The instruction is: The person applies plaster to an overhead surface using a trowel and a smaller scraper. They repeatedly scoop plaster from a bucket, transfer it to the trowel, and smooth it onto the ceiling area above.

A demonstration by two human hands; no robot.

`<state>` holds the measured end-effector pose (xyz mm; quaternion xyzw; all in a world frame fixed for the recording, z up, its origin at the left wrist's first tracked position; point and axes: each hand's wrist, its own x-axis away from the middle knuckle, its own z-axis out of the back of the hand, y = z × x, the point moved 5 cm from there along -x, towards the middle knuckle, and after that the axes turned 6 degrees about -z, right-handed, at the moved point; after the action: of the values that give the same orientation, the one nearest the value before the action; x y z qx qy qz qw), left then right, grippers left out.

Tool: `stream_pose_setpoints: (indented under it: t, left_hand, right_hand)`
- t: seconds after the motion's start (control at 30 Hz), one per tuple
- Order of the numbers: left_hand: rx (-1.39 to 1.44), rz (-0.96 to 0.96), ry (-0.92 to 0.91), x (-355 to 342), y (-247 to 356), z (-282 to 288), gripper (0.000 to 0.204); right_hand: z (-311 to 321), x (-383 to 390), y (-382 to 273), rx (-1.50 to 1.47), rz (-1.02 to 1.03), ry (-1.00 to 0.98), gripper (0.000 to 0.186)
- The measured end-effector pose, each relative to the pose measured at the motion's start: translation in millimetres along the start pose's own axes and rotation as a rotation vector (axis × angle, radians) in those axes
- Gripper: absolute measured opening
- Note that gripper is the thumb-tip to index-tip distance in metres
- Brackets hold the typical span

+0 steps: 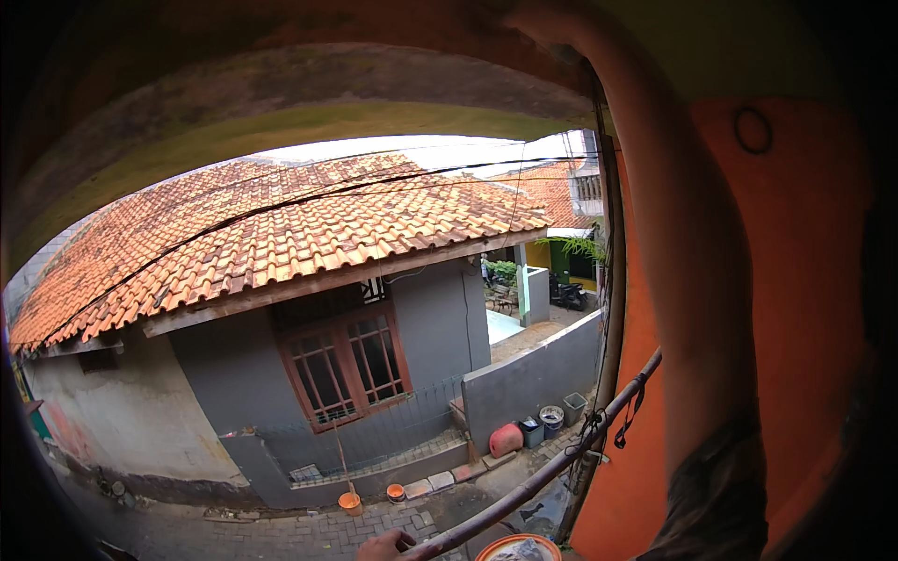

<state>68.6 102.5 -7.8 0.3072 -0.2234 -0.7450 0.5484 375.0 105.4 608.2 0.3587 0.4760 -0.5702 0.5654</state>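
My left hand (385,546) is at the lower edge, its fingers curled at the near end of a long, dark railing pipe (552,463). My right arm stretches up along the right side; my right hand (543,30) reaches the shadowed underside of the overhang (393,84), close to the top of a vertical pole (608,252), and its fingers are too dark to make out. Below the pipe, an orange-rimmed bucket (519,552) with pale contents is cut off by the bottom edge. An orange wall (795,280) stands just behind my right arm.
Across the paved lane (337,528) below stand a grey house (435,323) with a tiled roof (299,215), a low wall (524,374), several buckets (552,421) and a red container (505,439). Overhead wires (374,178) cross the view; a motorbike (566,292) stands farther back.
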Motion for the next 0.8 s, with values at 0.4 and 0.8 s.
stream_pose_setpoints:
  t: [0.4,0.8]
  left_hand:
    - [-0.024,-0.021,0.009,-2.4,0.8,1.5,0.052]
    - [0.020,-0.039,0.017,-3.0,1.5,0.8,0.052]
  right_hand:
    - [13.4,9.7,-17.1,0.145,0.134,-0.160,0.030]
    - [2.3,-21.3,7.7,0.010,0.083,-0.075,0.026]
